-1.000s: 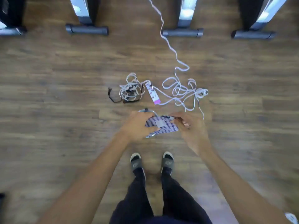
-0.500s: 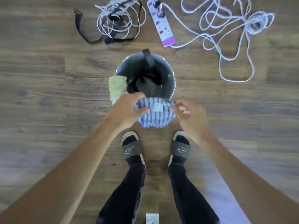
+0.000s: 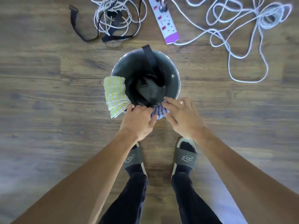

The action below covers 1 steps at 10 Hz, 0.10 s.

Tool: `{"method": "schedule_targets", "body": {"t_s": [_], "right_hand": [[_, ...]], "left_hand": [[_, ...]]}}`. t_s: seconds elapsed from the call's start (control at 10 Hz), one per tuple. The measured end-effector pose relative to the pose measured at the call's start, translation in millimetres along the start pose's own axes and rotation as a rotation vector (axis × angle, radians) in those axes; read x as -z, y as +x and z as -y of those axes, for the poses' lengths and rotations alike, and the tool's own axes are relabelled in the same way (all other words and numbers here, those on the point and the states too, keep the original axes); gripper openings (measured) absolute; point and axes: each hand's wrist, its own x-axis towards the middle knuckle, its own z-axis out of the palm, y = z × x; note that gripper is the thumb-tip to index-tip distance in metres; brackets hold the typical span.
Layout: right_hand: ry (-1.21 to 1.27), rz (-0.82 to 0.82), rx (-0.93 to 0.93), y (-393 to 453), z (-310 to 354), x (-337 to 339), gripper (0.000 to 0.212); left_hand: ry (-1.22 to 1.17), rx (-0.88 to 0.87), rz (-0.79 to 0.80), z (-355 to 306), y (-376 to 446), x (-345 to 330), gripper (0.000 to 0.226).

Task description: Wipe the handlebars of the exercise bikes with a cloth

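Blue-striped cloth [image 3: 157, 112] is being draped over the near rim of the bucket [image 3: 175, 73], pinched by the left hand [image 3: 138, 121], with the right hand [image 3: 182, 117] laid on it, fingers straight. It is best spread flat beside the yellow cloth [image 3: 115, 96].

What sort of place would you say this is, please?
Probably an indoor room with a wood-look plank floor, though which kind is unclear. A metal bucket with cloths over its rim and a power strip with loose cable lie on it.
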Motion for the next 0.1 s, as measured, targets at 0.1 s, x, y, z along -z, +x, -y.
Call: {"method": "schedule_targets", "body": {"t_s": [0.1], "right_hand": [[0.223, -0.144, -0.116, -23.5, 11.4, 28.7, 0.045]], "left_hand": [[-0.063, 0.044, 0.037, -1.4, -27.3, 18.4, 0.047]]}}
